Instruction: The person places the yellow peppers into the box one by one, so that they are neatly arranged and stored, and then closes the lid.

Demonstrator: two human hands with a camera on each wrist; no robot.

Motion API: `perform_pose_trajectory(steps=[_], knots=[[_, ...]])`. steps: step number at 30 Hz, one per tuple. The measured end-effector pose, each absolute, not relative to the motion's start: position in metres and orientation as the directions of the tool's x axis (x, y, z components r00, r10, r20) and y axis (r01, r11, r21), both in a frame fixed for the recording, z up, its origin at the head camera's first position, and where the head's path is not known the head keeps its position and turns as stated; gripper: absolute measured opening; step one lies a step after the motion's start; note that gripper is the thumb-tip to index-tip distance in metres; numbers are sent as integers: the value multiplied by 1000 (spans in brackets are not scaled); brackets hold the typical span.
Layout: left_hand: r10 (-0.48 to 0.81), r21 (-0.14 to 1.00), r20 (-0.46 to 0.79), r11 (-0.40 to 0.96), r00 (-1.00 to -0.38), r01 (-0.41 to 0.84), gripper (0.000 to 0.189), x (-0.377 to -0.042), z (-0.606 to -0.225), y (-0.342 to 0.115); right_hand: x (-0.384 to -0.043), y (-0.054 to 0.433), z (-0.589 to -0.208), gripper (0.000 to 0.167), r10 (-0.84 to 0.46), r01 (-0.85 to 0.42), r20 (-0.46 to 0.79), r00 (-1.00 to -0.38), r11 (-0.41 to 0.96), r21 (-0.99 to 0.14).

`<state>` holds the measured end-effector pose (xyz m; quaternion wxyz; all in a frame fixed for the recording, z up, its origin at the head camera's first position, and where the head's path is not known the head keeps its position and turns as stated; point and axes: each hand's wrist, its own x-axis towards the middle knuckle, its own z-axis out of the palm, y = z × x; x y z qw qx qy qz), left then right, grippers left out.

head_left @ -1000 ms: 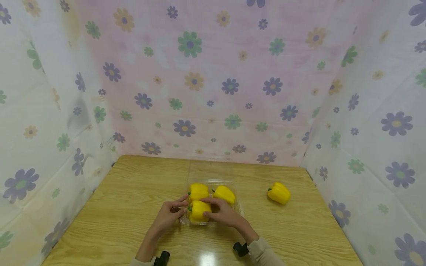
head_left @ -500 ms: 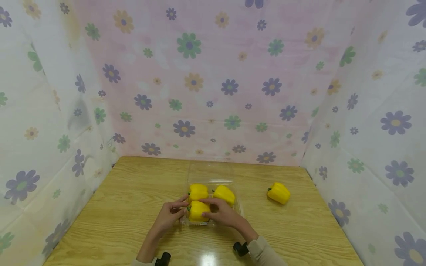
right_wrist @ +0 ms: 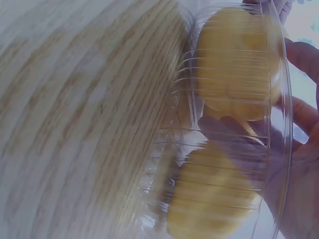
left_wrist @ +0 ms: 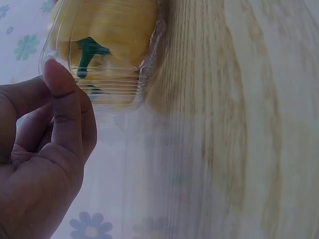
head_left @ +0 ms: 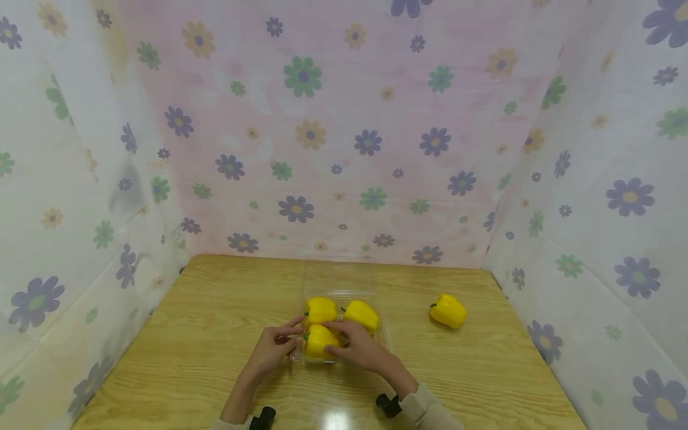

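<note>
A clear plastic clamshell box (head_left: pixel 383 340) lies with its lid folded back, holding three yellow bell peppers. My right hand (head_left: pixel 362 346) reaches over its right side and grips the front-left bell pepper (head_left: pixel 318 342) between thumb and fingers. Behind that one sits a second bell pepper (head_left: pixel 321 310), and a third bell pepper (head_left: pixel 361 316) lies at the back right. At the box's left rim my left hand (head_left: pixel 271 347) pinches the plastic edge, the thumb (left_wrist: pixel 62 79) showing against it in the left wrist view. Through the box wall the right wrist view shows the right fingers (right_wrist: pixel 234 127) inside.
Another yellow bell pepper (head_left: pixel 448 311) lies on the wooden table (head_left: pixel 215 310) to the right of the box. The transparent lid (head_left: pixel 340 276) stretches toward the table's back edge. Flower-patterned curtains (head_left: pixel 344 149) enclose the back and both sides.
The head view has shifted very slightly. Both hands, the box and the bell peppers stay in nearly the same places, with the same holds.
</note>
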<state>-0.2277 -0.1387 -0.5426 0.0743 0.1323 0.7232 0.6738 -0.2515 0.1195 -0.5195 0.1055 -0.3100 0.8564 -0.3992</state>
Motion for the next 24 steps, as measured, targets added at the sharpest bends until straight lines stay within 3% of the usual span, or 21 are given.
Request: perform_pose_trajectory(steps=[10,17,24], knots=[[294,995,65,52,-954,84,34,-228,-544,-140,-249,125,-524,47,-558,-420,162,-814,371,-828],[294,994,70,62,-953,93,33,-228,-545,-140,-242,133,-518,48,-528,-391,236,-815,202,-898],[301,996,61,47,-952,79,34,-229,-544,-140,-243,148,-514,39,-454,-467,387,-802,73,-881]])
